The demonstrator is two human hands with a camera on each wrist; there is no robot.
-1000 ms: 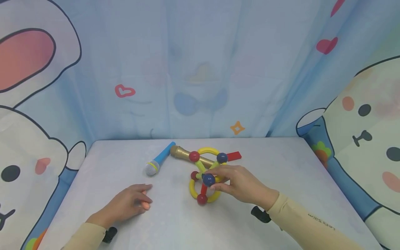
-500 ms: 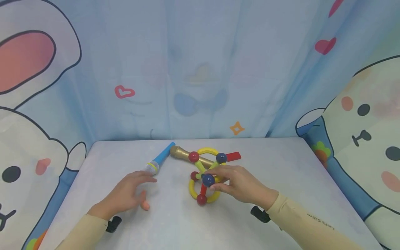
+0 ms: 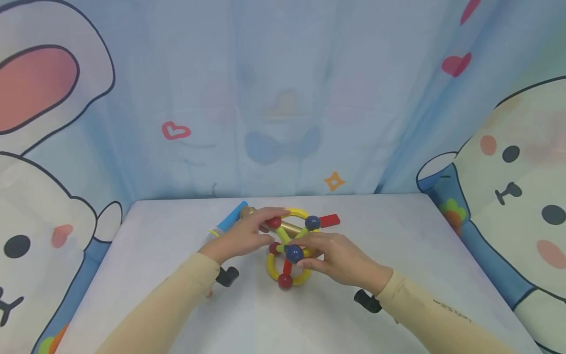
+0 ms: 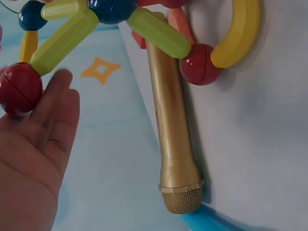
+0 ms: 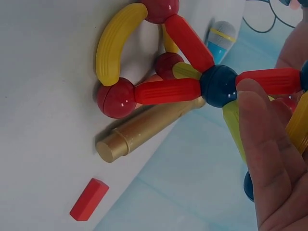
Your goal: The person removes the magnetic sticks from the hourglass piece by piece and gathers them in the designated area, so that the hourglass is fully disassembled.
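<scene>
Toy frame of rods and balls sits mid-table, against the gold microphone. Right hand pinches its blue ball; left hand, fingers straight, touches a red ball. Best support gently, steadying joints.

A white table bears a gold microphone, blue microphone, red block and rod-and-ball toy.
</scene>
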